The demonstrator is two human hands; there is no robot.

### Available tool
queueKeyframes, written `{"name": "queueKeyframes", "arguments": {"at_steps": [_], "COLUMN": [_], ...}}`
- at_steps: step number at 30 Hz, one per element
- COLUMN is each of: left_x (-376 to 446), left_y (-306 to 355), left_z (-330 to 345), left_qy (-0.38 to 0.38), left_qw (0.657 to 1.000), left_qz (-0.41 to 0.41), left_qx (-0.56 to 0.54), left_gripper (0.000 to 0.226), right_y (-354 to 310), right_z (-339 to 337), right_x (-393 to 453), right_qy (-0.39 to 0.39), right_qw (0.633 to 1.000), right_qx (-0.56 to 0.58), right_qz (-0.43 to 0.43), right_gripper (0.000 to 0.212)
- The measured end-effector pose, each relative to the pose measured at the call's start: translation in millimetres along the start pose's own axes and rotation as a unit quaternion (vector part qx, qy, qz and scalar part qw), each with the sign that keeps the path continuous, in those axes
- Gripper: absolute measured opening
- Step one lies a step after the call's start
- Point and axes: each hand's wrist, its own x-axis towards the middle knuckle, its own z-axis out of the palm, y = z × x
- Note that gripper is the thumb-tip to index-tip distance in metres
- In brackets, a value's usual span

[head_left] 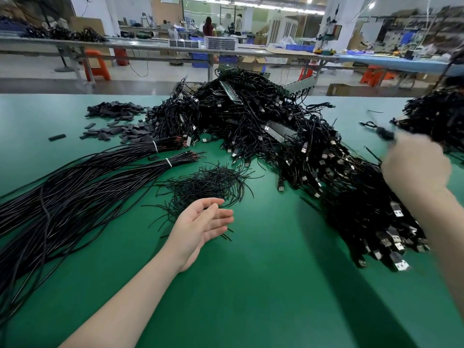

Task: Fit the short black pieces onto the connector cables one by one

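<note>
left hand (203,223) loose, empty | right hand (415,164) blurred, raised, gripping cable (383,133)

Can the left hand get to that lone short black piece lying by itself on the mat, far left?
Probably yes. The left hand is open and holds nothing, and the lone short black piece lies exposed on bare green mat. The tied cable bundles lie between, so the hand would have to pass over them.
</note>
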Motion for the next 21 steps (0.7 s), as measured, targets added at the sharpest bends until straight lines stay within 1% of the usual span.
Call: {"name": "queueKeyframes", "arguments": {"at_steps": [1,2,3,4,5,7,8,9,11,12,13,14,15,16,17,18,19,20,21], "left_x": [-0.3,-0.6,-0.9,-1.4,-1.8,-4.4,-6.4,-8.2,-9.8,-8.5,-5.8,-0.1,7.5,16.9,27.1,36.8,46.5,55.8,64.2], "left_y": [-0.1,-0.3,-0.2,-0.3,-0.1,0.4,1.0,3.1,14.6,24.7,36.5,49.2,60.7,70.1,76.8,81.1,83.7,84.9,85.6], "left_z": [0.2,0.2,0.3,0.7,1.1,2.9,4.4,5.6,2.8,-2.8,-10.7,-20.4,-31.3,-43.8,-56.8,-71.1,-86.3,-102.3,-118.1], "left_qy": [0.000,-0.001,-0.002,-0.002,-0.001,0.020,0.036,0.052,0.072,0.077,0.086,0.107,0.145,0.196,0.247,0.283,0.294,0.285,0.271], "left_qw": [1.000,1.000,1.000,1.000,1.000,1.000,0.999,0.998,0.995,0.994,0.992,0.989,0.982,0.970,0.947,0.913,0.869,0.820,0.766], "left_qz": [-0.002,-0.002,-0.003,-0.002,0.001,0.011,0.019,0.028,0.051,0.069,0.087,0.102,0.112,0.122,0.136,0.150,0.150,0.130,0.086], "left_qx": [0.003,0.007,0.010,0.010,0.008,-0.004,-0.015,-0.028,-0.035,-0.027,-0.015,0.003,0.032,0.081,0.153,0.253,0.368,0.479,0.577], "left_gripper": [0.020,0.019,0.019,0.019,0.018,0.018,0.017,0.018,0.020,0.021,0.021,0.021,0.021,0.021,0.021,0.022,0.024,0.028,0.033], "right_y": [8.7,15.2,19.3,21.1,18.6,6.4,-3.4,-16.9,-48.8,-65.6,-81.3,-94.1,-103.2,-109.3,-111.6,-111.8,-110.5,-109.0,-107.7], "right_z": [9.8,18.8,26.3,31.2,32.8,31.4,31.1,31.4,39.0,46.6,56.1,65.9,75.6,85.2,93.2,99.2,103.2,105.8,107.7], "right_x": [-1.7,-5.8,-10.0,-12.3,-13.7,-17.7,-23.3,-32.0,-58.5,-75.2,-93.4,-110.6,-124.9,-135.8,-142.4,-145.3,-145.7,-144.6,-143.4], "right_qy": [-0.093,-0.167,-0.204,-0.205,-0.189,-0.127,-0.088,-0.055,-0.023,-0.033,-0.062,-0.097,-0.127,-0.150,-0.162,-0.166,-0.164,-0.158,-0.154], "right_qw": [0.994,0.982,0.974,0.974,0.977,0.987,0.992,0.995,0.993,0.982,0.968,0.954,0.943,0.935,0.932,0.933,0.934,0.933,0.932], "right_qx": [-0.052,-0.077,-0.083,-0.083,-0.081,-0.090,-0.094,-0.076,0.027,0.091,0.146,0.187,0.218,0.243,0.258,0.266,0.274,0.283,0.289], "right_qz": [0.033,0.051,0.056,0.054,0.050,0.033,0.012,-0.023,-0.117,-0.160,-0.192,-0.211,-0.218,-0.211,-0.195,-0.177,-0.161,-0.154,-0.152], "right_gripper": [0.038,0.050,0.060,0.066,0.069,0.071,0.072,0.071,0.064,0.060,0.056,0.053,0.051,0.050,0.047,0.045,0.043,0.040,0.038]}}
